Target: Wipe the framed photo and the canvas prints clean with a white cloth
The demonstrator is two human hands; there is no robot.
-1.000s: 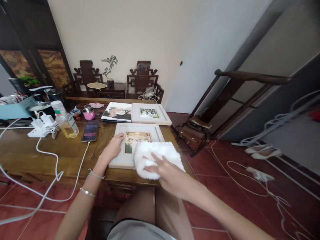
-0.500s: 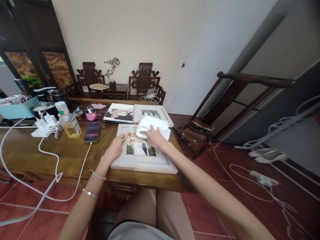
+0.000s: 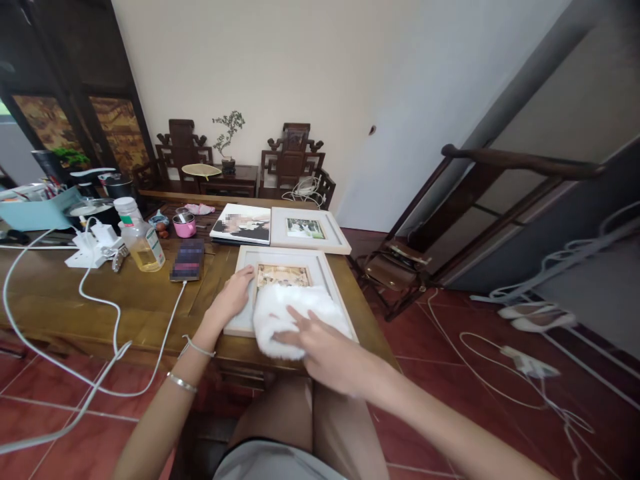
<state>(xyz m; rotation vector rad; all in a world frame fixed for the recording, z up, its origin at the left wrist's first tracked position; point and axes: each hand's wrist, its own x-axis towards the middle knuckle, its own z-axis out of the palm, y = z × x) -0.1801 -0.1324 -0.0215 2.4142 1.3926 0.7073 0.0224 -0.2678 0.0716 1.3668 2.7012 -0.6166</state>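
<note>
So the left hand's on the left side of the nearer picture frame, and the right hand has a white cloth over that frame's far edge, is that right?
Not quite: the head view shows the white cloth under the right hand over the near edge, not the far one. The left hand is on the left side of the nearer picture frame.

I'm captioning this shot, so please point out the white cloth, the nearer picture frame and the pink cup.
White cloth (image 3: 300, 298): head view, upper part, above the fingers.
Nearer picture frame (image 3: 320, 273): head view, pale border right of the picture.
Pink cup (image 3: 185, 229): head view, its side.
</note>
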